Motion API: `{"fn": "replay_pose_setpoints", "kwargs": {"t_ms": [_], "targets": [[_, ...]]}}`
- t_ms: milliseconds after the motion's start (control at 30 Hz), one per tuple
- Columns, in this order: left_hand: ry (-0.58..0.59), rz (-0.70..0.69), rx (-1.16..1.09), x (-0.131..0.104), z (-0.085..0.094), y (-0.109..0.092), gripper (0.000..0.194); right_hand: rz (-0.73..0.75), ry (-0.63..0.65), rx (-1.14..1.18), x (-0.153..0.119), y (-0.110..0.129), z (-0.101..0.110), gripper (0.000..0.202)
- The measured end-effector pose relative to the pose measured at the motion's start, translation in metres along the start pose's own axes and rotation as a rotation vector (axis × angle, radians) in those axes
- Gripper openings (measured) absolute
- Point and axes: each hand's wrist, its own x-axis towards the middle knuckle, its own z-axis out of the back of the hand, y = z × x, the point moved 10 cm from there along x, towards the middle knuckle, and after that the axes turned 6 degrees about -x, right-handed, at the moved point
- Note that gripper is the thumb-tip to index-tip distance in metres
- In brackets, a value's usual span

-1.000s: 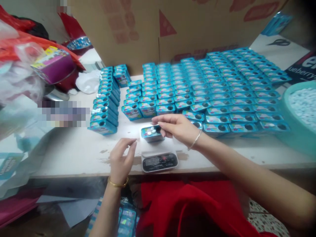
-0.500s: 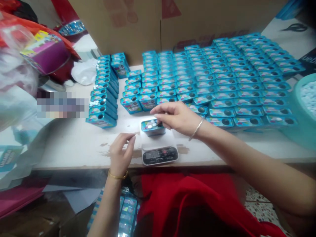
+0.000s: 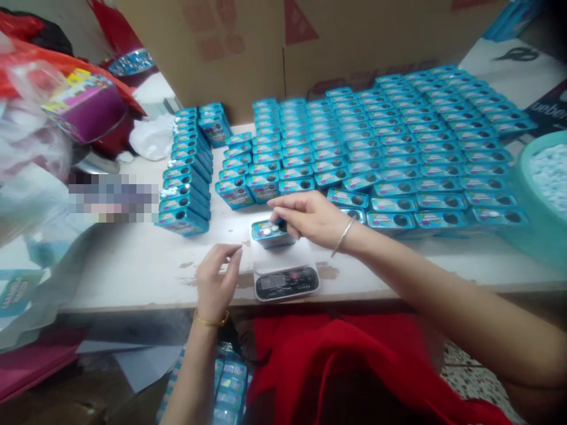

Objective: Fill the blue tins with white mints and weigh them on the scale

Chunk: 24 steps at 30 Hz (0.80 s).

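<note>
A blue tin with a dark hole in its lid sits on a small white kitchen scale. A few small white tablets lie on the lid. Over the hole end of the tin is my right hand, its fingers drawn together at the tablets. Whether a tablet is between the fingertips is hidden. My left hand hovers to the left of the scale, fingers curled and thumb tip close to the index finger, with nothing seen in it.
Rows of blue tins fill the table behind and to the right. A shorter row of tins stands left, some with white tablets on top. A turquoise basin of white tablets is at right. A cardboard box stands behind.
Fewer white tablets show on the lid now. My right hand's fingertips have moved slightly left over the tin. My left hand stays about where it was; the view has shifted slightly.
</note>
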Motion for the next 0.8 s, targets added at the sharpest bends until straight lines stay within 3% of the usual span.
{"fn": "replay_pose_setpoints", "kwargs": {"t_ms": [133, 200, 267, 367, 533, 700, 800], "targets": [[-0.058, -0.047, 0.012, 0.001, 0.007, -0.008, 0.012, 0.088, -0.071, 0.131, -0.011, 0.006, 0.015, 0.018], [-0.083, -0.12, 0.062, 0.002, 0.009, -0.019, 0.023, 0.11, -0.076, 0.228, -0.023, -0.001, 0.022, 0.019], [-0.059, -0.218, 0.157, 0.003, 0.003, -0.035, 0.035, 0.058, -0.069, 0.293, -0.036, -0.023, 0.024, 0.025], [0.024, -0.336, 0.284, 0.006, -0.014, -0.055, 0.046, -0.106, -0.099, 0.363, -0.057, -0.076, 0.025, 0.035], [0.099, -0.435, 0.326, 0.016, -0.037, -0.077, 0.046, -0.3, -0.156, 0.447, -0.083, -0.148, 0.023, 0.045], [0.016, -0.409, 0.265, 0.031, -0.036, -0.083, 0.037, -0.317, -0.186, 0.461, -0.092, -0.171, 0.027, 0.047], [0.033, -0.375, 0.278, 0.033, -0.041, -0.079, 0.046, -0.311, -0.206, 0.471, -0.094, -0.179, 0.028, 0.049]]}}
